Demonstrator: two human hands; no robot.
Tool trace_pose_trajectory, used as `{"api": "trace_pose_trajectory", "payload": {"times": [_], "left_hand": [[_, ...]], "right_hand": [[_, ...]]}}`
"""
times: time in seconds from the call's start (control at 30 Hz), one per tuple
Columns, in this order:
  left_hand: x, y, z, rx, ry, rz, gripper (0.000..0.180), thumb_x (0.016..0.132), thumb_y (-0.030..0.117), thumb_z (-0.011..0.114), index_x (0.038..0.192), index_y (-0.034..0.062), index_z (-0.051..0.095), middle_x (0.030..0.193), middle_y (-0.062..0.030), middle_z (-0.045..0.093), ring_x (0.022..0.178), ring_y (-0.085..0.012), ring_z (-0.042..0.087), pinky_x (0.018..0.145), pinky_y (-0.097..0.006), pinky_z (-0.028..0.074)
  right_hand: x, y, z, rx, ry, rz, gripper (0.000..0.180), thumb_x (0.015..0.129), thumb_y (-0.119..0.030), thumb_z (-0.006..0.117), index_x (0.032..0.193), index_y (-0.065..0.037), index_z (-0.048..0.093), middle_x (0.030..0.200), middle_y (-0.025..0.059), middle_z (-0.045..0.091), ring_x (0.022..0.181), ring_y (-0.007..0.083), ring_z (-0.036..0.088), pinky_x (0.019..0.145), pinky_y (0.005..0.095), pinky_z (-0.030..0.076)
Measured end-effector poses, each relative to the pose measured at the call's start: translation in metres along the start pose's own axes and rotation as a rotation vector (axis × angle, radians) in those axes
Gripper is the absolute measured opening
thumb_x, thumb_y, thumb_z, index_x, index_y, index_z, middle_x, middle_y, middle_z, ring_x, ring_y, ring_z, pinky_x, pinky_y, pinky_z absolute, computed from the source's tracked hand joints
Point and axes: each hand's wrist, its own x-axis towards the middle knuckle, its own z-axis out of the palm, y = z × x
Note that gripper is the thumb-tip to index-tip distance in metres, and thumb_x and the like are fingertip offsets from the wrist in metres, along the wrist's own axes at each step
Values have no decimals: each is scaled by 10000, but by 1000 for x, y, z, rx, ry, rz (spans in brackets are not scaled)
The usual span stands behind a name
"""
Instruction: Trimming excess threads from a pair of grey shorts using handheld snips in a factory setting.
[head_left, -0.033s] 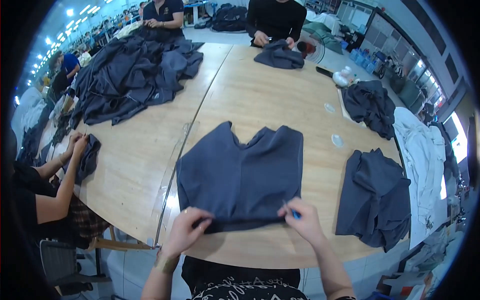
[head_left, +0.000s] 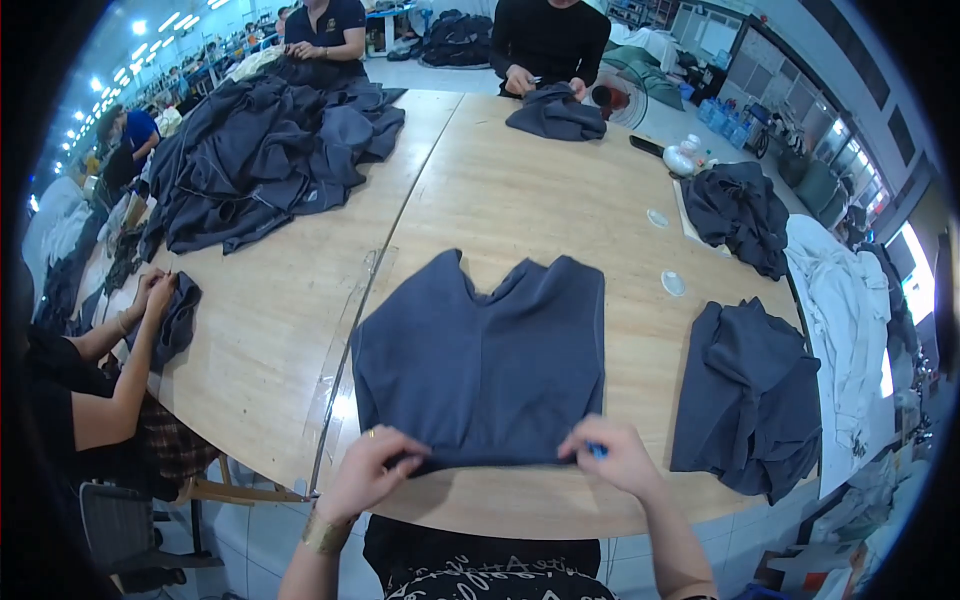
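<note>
Left hand: at the garment's near left corner, inside the near edge of the tabletop; thumb and forefinger almost together, pinching cloth.

Right hand: at the garment's near right corner; fingers curled closed round a blue tool, fingertips on the cloth edge. Tool tip: not visible.

Garment, dark grey: one, laid flat at the middle of the near edge, a strip of bare wood before it. Handling, as judged: lower edge best kept level and evenly taut between both hands, ripples eased outward, tool tip turned off the fabric.

Changes from the earlier frame: right hand lower, nearer the near edge; metal tip, then showing above the fingers, now hidden; dark band under the lower edge reduced to one smoother line. Body of garment practically unmoved.

Second garment, same grey: bunched, by the right edge.

White cloth: along the right edge.

Pile, dark grey: heaped toward the far left corner.
</note>
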Motion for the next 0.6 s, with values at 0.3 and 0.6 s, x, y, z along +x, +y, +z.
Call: {"api": "trace_pose_trajectory", "payload": {"times": [0.3,0.6], "left_hand": [[-14,3,-10,149,196,49,195,749,-55,596,897,59,653,905,-81,650,883,-264,594,798,-352,460],[-42,-48,4,-82,507,-503,169,903,169,578,910,1,601,760,-79,633,692,-175,618,656,-304,494]], "right_hand": [[-5,4,-50,-174,312,113,269,786,-129,689,1028,-23,640,953,88,652,922,198,614,823,301,473],[8,117,-28,-366,612,311,381,684,-227,773,982,-45,621,917,139,601,859,307,605,762,369,479]]}}
